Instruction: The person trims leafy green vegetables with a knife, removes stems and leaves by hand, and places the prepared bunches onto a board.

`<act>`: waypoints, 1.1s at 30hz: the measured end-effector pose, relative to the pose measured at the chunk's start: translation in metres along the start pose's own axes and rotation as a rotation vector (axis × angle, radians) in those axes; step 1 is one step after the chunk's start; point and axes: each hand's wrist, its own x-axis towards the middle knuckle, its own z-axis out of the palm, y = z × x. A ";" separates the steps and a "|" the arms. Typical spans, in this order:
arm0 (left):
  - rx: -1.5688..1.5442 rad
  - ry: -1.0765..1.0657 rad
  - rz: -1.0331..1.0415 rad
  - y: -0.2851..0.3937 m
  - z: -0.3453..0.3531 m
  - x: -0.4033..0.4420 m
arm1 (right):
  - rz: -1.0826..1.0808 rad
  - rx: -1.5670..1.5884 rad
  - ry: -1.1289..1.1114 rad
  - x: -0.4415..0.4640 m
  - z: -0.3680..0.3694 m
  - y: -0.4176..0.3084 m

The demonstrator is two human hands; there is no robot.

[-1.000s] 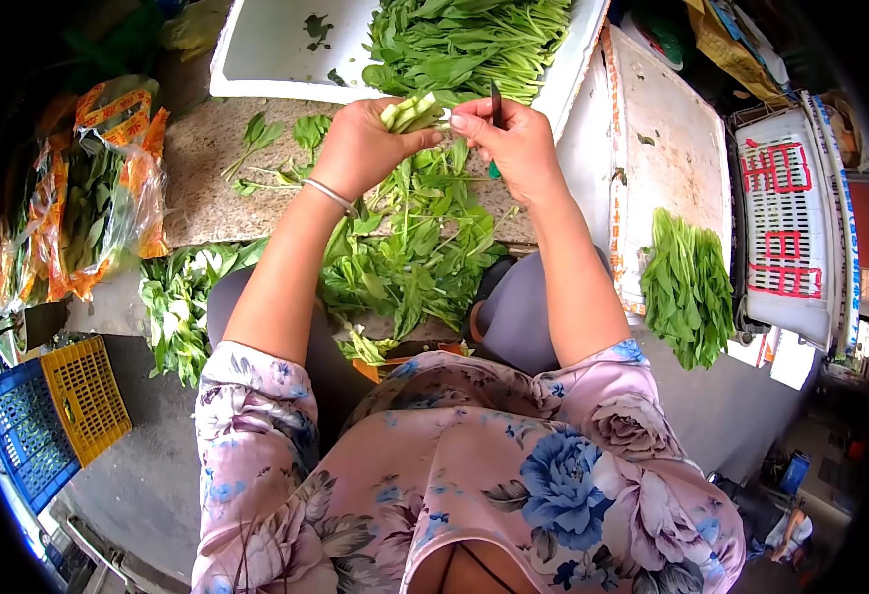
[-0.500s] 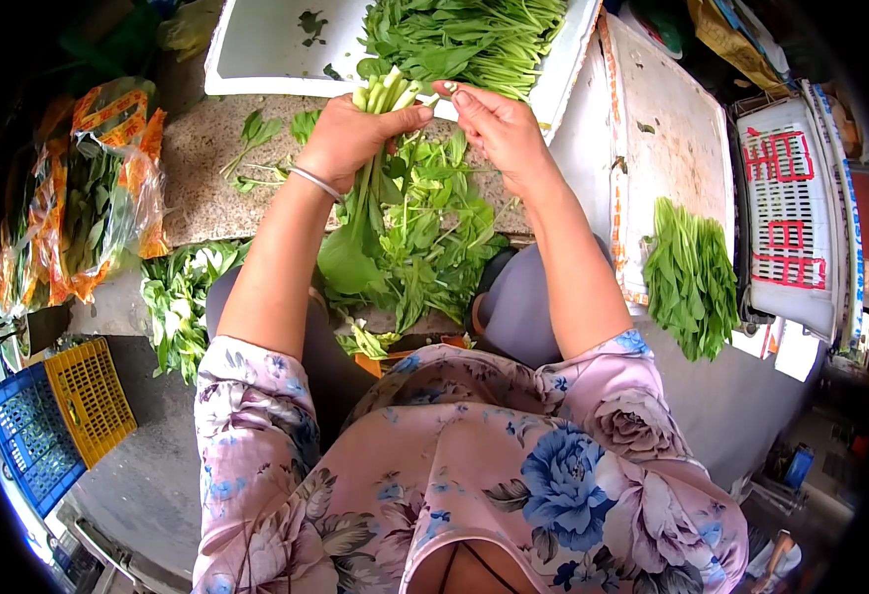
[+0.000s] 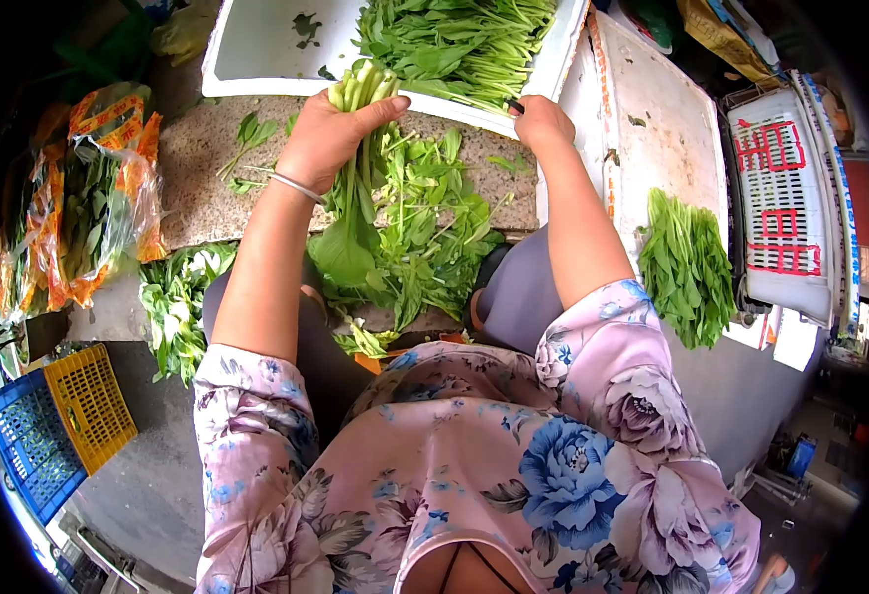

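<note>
My left hand [image 3: 330,134] is closed around a bunch of leafy greens [image 3: 363,89], pale stem ends pointing up and broad leaves hanging below. Off to the right, my right hand [image 3: 543,125] is closed at the near rim of the white foam box [image 3: 276,83]. A small black object [image 3: 515,105] sticks out between its thumb and fingers; the rest is hidden, so its kind is unclear. Neatly stacked leafy greens [image 3: 454,49] fill the right part of the box. Loose leaves and stems [image 3: 434,223] lie in a heap below my hands.
Another bunch of greens [image 3: 687,267] lies on the white foam lid [image 3: 657,129] at the right, beside a white slotted crate [image 3: 781,198]. On the left are bagged greens [image 3: 93,208], a pile of leaves [image 3: 179,312] and a blue and yellow crate [image 3: 88,406].
My right hand has moved right, away from the stem ends, and the black object now shows in it. My left hand has shifted slightly left with the bunch.
</note>
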 end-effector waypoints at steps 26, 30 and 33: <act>0.839 0.530 0.336 -0.004 -0.008 0.005 | -0.697 0.405 0.503 -0.039 -0.016 -0.007; 1.086 0.449 0.260 0.003 -0.003 -0.001 | -0.853 0.284 0.502 -0.058 -0.014 -0.026; 1.050 0.237 0.117 -0.003 -0.007 0.002 | -0.986 0.287 0.456 -0.071 -0.009 -0.042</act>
